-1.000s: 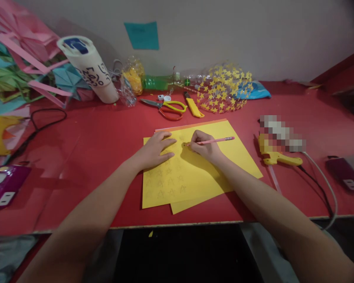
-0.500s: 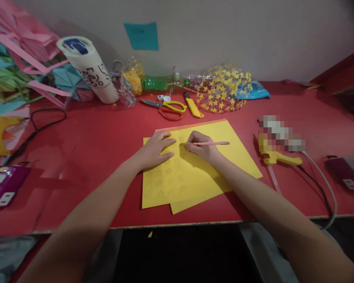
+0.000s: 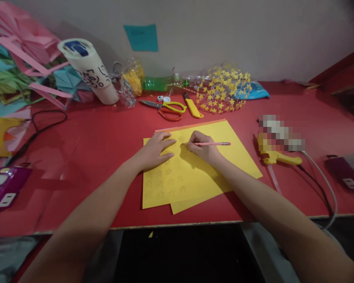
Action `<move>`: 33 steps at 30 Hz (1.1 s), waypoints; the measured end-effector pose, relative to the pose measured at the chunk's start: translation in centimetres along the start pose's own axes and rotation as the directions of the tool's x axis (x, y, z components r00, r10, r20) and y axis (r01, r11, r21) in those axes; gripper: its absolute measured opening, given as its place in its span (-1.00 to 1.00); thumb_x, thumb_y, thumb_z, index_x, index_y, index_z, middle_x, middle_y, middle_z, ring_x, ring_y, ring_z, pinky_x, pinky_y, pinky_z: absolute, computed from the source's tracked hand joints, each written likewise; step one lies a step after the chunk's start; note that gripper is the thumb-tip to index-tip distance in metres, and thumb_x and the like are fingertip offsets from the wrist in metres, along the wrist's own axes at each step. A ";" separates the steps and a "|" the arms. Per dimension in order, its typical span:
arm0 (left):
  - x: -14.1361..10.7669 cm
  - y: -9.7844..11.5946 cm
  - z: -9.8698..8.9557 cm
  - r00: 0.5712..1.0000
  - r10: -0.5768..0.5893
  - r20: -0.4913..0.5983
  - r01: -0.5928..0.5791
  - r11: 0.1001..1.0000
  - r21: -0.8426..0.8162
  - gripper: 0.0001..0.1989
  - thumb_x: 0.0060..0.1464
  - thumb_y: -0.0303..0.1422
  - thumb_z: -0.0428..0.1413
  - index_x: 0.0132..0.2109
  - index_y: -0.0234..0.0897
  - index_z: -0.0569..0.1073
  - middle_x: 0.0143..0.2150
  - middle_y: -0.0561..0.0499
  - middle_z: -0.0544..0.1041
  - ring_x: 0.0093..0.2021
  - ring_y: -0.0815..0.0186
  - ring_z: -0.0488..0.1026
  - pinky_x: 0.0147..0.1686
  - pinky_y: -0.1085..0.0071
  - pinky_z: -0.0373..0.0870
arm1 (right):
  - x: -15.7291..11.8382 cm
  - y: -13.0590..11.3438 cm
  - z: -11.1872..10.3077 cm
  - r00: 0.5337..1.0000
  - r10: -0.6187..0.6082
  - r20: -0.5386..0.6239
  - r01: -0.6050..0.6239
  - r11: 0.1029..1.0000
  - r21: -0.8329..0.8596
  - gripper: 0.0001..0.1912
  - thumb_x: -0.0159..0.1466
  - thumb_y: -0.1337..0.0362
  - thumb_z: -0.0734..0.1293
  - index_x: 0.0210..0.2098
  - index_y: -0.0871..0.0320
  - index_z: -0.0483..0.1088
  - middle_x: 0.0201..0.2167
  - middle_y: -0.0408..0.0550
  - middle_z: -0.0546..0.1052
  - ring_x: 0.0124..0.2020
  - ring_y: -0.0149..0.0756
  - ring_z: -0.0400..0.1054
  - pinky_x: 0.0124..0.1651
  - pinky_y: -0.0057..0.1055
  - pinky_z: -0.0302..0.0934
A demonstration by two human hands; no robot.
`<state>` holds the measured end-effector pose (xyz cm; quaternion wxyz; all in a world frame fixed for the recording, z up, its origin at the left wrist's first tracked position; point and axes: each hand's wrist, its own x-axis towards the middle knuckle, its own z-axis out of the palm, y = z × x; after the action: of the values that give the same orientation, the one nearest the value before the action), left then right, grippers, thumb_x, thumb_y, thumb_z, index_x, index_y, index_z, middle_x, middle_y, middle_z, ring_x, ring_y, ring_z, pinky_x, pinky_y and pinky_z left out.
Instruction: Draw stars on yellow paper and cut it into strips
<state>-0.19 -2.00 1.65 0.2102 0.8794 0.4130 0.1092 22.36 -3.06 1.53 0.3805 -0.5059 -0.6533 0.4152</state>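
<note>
Head-worn view, forward and down

The right hand (image 3: 202, 147) sits a little further left over the yellow paper (image 3: 233, 157) than a second ago, and the pink pencil (image 3: 212, 144) goes with it. The pencil is nearly level across the view now (its slant up toward the eraser end (image 3: 229, 144) is gone). Compared with half a second ago, that end is a touch further right. The teal note (image 3: 141, 37) and white tumbler (image 3: 90, 72) appear slightly lower in view.

Dim light; shadow on yellow paper (image 3: 196, 177); pixelated patch (image 3: 281, 133) right.
</note>
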 end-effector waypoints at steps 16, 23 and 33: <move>0.0 -0.1 0.0 1.000 -0.009 0.015 0.009 1.000 -0.011 -0.51 0.23 -0.13 0.02 0.23 -0.22 0.34 0.32 -0.20 0.18 0.34 0.03 0.09 0.30 0.06 0.07 | 0.0 0.4 0.0 0.993 0.004 -0.119 -0.009 0.999 -0.042 -0.89 -0.01 0.26 0.24 -0.58 0.07 0.15 -0.66 -0.22 0.27 -0.58 -0.41 0.12 -0.53 -0.46 -0.07; 0.0 -0.2 0.1 1.000 -0.009 0.004 0.009 1.000 -0.022 -0.52 0.22 -0.14 0.03 0.22 -0.19 0.35 0.31 -0.18 0.20 0.33 0.03 0.11 0.29 0.04 0.09 | 0.1 0.4 0.0 0.994 0.006 -0.111 -0.011 0.999 -0.044 -0.89 -0.02 0.27 0.24 -0.58 0.07 0.15 -0.67 -0.24 0.26 -0.60 -0.43 0.09 -0.54 -0.47 -0.08; 0.0 -0.1 0.1 1.000 0.006 -0.008 -0.006 1.000 -0.011 -0.51 0.23 -0.14 0.01 0.22 -0.25 0.36 0.30 -0.22 0.21 0.33 0.02 0.12 0.29 0.04 0.09 | -0.1 0.3 0.1 0.998 -0.057 0.001 0.057 0.997 -0.056 -0.86 0.03 0.25 0.26 -0.56 0.08 0.15 -0.65 -0.25 0.24 -0.60 -0.45 0.05 -0.52 -0.46 -0.08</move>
<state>-0.26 -1.99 1.45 0.2131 0.8790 0.4107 0.1157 22.43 -3.13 1.21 0.3781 -0.4975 -0.6788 0.3858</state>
